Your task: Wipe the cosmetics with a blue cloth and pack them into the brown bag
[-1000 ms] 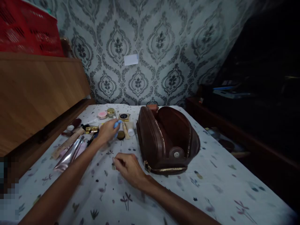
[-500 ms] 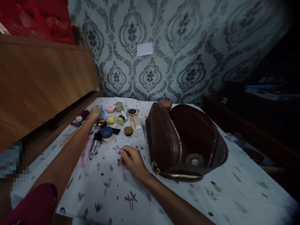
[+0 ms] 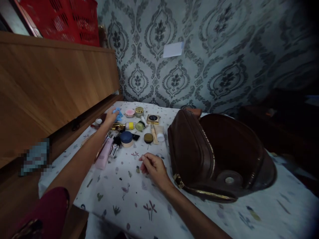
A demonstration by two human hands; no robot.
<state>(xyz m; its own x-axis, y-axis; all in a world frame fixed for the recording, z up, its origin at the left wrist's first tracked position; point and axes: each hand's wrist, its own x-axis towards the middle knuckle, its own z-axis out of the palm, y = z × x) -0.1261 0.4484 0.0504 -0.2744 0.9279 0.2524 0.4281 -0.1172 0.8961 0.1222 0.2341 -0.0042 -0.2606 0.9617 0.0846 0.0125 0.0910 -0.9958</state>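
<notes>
A red crate [image 3: 72, 20] sat up on the wooden cabinet [image 3: 54, 83] by the patterned wallpaper [image 3: 211, 59]. There was a white note [image 3: 173, 49] stuck on it, and a big brown bag [image 3: 219, 156] lay open on the desk [image 3: 139, 205].

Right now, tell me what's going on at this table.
A person sits at a table spread with cosmetics. The left hand reaches to the far side and holds a small blue item beside a pink jar. The right hand rests loosely curled on the cloth, next to an open brown bag.

table under flower-print cloth [image 3: 139, 205], open brown bag [image 3: 219, 156], pink tube [image 3: 104, 155], blue-lidded jar [image 3: 127, 138], scattered cosmetics
</notes>
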